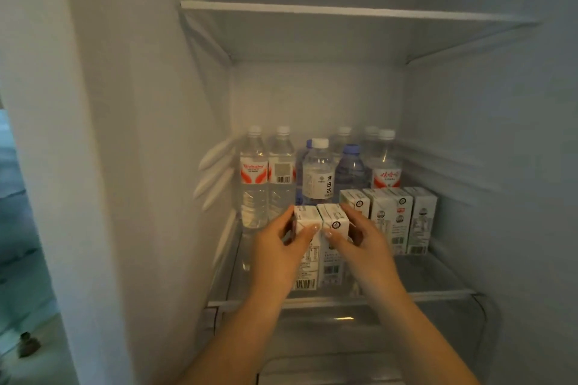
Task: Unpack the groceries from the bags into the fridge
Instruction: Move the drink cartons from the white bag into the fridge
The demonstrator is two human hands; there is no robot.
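Setting two cartons on the fridge's glass shelf [438, 293], front row: left hand [275, 247] grips the left carton [308, 255], right hand [364, 244] grips the right carton [333, 251], fingers curled round the tops, the two boxes touching side by side. More cartons [391, 219] stand at 2 o'clock, water bottles [317, 170] behind at 12. Step looks like placement, approx. done. Next, I reckon: slide the pair back w/o knocking the bottles, let go, then back to the bags (not in view).
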